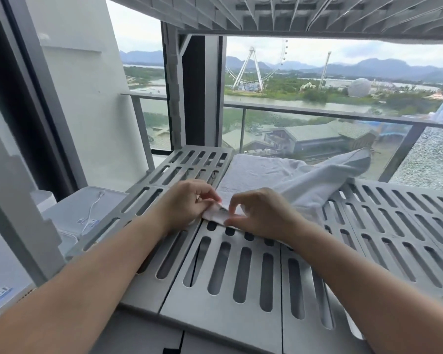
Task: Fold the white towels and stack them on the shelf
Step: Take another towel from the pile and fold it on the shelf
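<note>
A white towel point(287, 180) lies loosely spread on the grey slotted shelf point(241, 272), one end raised in a fold at the far right. Its near corner sits at the shelf's middle, where both hands meet. My left hand point(187, 203) pinches the corner's left side with thumb and fingers. My right hand point(261, 215) pinches the same edge just to the right, fingers curled over the cloth. Part of the towel is hidden under my right hand and wrist.
Another slotted shelf point(292, 14) hangs overhead. A grey upright post point(200, 98) stands behind the shelf. A white box with a cable point(87, 215) sits lower left. Beyond is a glass balcony railing point(317, 113).
</note>
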The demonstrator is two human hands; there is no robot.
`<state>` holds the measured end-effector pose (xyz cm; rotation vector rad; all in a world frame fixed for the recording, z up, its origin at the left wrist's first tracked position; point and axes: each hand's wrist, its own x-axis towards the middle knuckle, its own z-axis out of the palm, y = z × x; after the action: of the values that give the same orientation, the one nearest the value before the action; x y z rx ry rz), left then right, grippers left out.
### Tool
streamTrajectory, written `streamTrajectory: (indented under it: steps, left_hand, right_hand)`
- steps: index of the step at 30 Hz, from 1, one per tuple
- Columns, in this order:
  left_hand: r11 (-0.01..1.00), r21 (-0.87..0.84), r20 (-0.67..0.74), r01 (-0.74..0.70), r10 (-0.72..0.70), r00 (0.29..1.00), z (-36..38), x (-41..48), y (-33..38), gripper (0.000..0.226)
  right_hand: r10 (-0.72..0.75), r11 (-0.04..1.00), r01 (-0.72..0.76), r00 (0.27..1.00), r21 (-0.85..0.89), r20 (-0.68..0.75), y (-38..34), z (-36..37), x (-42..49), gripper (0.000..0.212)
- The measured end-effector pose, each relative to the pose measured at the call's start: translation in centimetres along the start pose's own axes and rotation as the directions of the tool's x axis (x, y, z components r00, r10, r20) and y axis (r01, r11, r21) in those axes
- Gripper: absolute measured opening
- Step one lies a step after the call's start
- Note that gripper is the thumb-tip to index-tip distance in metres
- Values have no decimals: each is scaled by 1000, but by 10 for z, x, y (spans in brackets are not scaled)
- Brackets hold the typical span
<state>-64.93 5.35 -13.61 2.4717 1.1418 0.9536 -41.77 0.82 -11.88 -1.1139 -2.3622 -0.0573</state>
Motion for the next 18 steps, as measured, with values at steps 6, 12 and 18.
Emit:
streamTrajectory:
  steps: [6, 12, 18]
  left_hand:
    - [999, 31, -41, 18, -17, 999, 0, -2, 0, 23]
    - [995, 96, -5, 0, 1, 1000, -2, 1, 5, 14]
    - [999, 6, -23, -48, 48, 999, -4, 0, 15, 10]
  right_hand:
    - [57, 998, -56, 997, -16, 55, -8, 5, 0, 23]
    - [80, 983, -75, 997, -165, 23, -13, 11, -1, 18]
    - [366, 930, -362, 928, 68, -62, -6, 11, -1, 9]
